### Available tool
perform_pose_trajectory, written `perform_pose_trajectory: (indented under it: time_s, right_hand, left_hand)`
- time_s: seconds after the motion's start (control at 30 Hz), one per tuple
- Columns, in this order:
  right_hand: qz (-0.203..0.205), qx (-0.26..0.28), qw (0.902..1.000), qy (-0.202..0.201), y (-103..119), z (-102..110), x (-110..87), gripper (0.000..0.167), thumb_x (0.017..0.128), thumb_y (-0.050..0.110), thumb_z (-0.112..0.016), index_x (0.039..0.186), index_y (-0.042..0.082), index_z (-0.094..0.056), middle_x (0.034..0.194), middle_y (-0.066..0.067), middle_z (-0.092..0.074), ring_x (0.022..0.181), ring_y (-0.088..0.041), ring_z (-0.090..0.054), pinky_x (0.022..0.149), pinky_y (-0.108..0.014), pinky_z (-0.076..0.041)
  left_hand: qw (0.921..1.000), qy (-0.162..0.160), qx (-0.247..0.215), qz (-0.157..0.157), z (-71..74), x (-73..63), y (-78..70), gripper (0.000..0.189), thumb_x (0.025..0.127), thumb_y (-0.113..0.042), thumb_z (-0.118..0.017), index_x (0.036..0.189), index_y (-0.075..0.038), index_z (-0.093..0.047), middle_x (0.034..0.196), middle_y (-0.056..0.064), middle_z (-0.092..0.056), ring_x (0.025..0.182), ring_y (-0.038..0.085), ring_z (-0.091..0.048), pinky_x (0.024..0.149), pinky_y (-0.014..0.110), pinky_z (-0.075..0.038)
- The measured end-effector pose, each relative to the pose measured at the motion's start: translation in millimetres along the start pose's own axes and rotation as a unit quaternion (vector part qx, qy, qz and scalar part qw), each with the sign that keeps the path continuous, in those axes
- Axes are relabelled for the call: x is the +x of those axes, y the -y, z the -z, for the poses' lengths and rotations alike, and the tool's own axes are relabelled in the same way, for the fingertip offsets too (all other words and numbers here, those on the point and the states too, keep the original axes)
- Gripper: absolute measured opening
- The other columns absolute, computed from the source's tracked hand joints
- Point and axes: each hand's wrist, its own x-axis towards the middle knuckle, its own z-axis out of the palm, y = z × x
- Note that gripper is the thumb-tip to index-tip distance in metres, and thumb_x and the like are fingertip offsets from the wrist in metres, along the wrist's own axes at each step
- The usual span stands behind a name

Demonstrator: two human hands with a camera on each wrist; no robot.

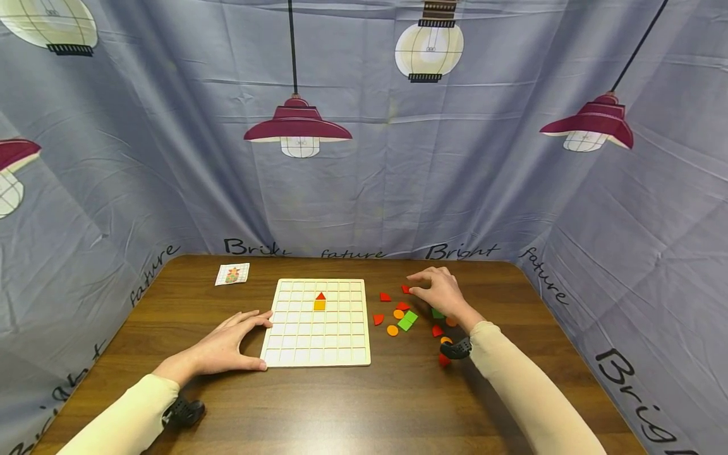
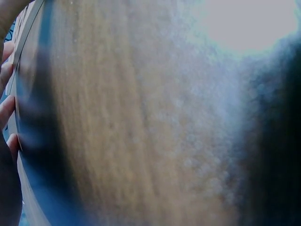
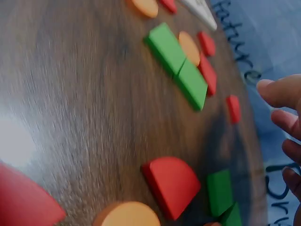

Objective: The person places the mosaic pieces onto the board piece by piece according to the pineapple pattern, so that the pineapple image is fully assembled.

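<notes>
My left hand (image 1: 233, 344) lies by the left side of a pale gridded board (image 1: 347, 344), its thumb and fingertips touching the edge. On the board a red triangle (image 1: 321, 296) sits directly above a yellow-orange square (image 1: 320, 305). To the right, my right hand (image 1: 442, 292) hovers over loose pieces, thumb and fingers apart, with nothing seen between them. A small red piece (image 1: 406, 289) lies just beside its fingertips. In the right wrist view those fingers (image 3: 282, 94) are off the table, near a small red piece (image 3: 233, 109).
Between board and right hand lie several red quarter-round pieces (image 1: 385, 297), orange discs (image 1: 392, 330) and two touching green squares (image 1: 406, 320). More pieces, including a red quarter-round (image 3: 171, 186), lie under the right forearm. A card with a printed picture (image 1: 232, 274) lies back left.
</notes>
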Motion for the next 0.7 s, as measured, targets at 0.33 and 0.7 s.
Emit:
perform_pose_trajectory:
  time_s: [0.33, 0.7]
  right_hand:
    - [-0.019, -0.040, 0.9984, 0.035, -17, -12, 11.1, 0.028, 0.092, 0.027, -0.078, 0.119, 0.021, -0.078, 0.114, -0.002, -0.067, 0.110, -0.030, -0.049, 0.098, -0.055, -0.037]
    - [-0.025, -0.037, 0.9968, 0.066, -13, -19, 20.6, 0.028, 0.094, 0.027, -0.076, 0.121, 0.022, -0.077, 0.113, -0.001, -0.066, 0.119, -0.031, -0.047, 0.102, -0.054, -0.036]
  left_hand:
    - [1.0000, 0.002, -0.003, 0.001, 0.0, 0.7, 1.2, 0.078, 0.075, -0.067, -0.080, 0.136, -0.024, -0.058, 0.161, 0.003, -0.040, 0.147, 0.043, -0.031, 0.114, 0.072, -0.022]
    - [1.0000, 0.004, -0.003, 0.003, 0.1, 0.6, 1.0, 0.077, 0.075, -0.067, -0.080, 0.135, -0.024, -0.058, 0.162, 0.002, -0.040, 0.147, 0.043, -0.031, 0.113, 0.073, -0.022]
